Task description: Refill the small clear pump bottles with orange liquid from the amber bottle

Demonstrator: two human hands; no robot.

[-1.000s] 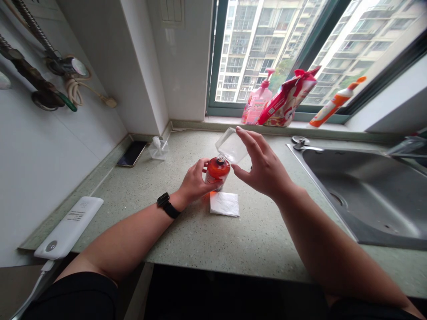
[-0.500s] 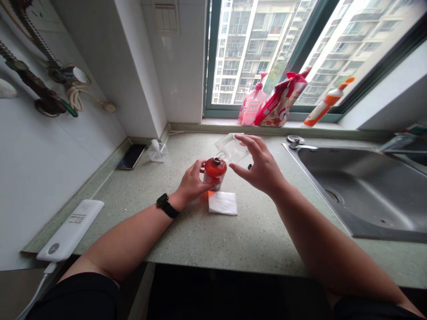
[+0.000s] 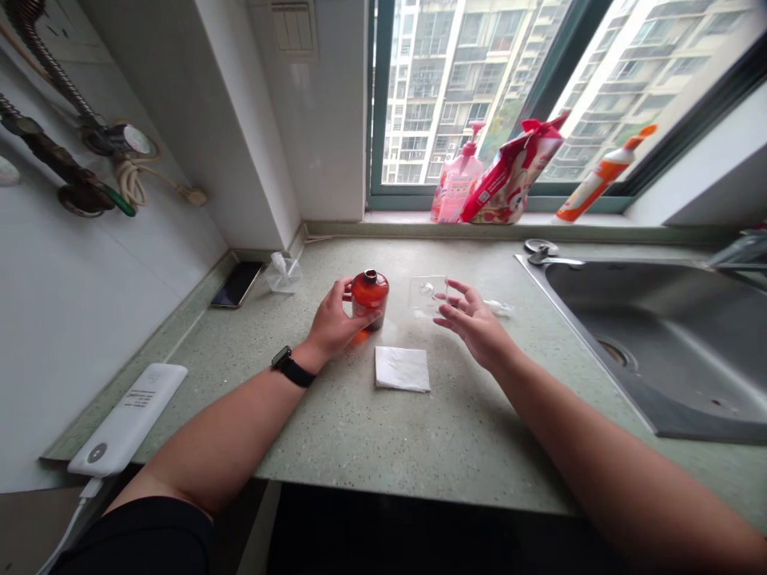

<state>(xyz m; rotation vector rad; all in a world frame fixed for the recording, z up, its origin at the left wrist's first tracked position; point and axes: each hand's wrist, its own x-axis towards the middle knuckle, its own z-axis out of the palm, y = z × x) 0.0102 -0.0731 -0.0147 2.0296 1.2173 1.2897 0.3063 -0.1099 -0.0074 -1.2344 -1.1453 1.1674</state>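
My left hand [image 3: 339, 319] is wrapped round an amber bottle [image 3: 370, 297] with an uncapped dark mouth, standing upright on the counter. To its right is a small clear square bottle [image 3: 424, 297], upright, its round neck seen from above. My right hand [image 3: 470, 319] has its fingertips at the right side of this clear bottle, loosely spread around its edge. Whether the clear bottle rests fully on the counter is hard to tell. A folded white tissue [image 3: 402, 369] lies in front of the amber bottle. Behind my right hand is a clear and white plastic piece [image 3: 499, 308], partly hidden.
A phone [image 3: 238, 284] and a small clear container [image 3: 284, 275] lie at the back left. A white power bank [image 3: 129, 419] with a cable is at the left edge. A steel sink [image 3: 599, 319] is on the right. Pump bottle [image 3: 459, 184], red pouch [image 3: 512, 176] and orange bottle [image 3: 599, 184] line the sill.
The clear bottle, tilted with its neck at the amber bottle's mouth before, is now upright and lower on the right. My right hand moved down with it. The amber bottle shifted slightly left.
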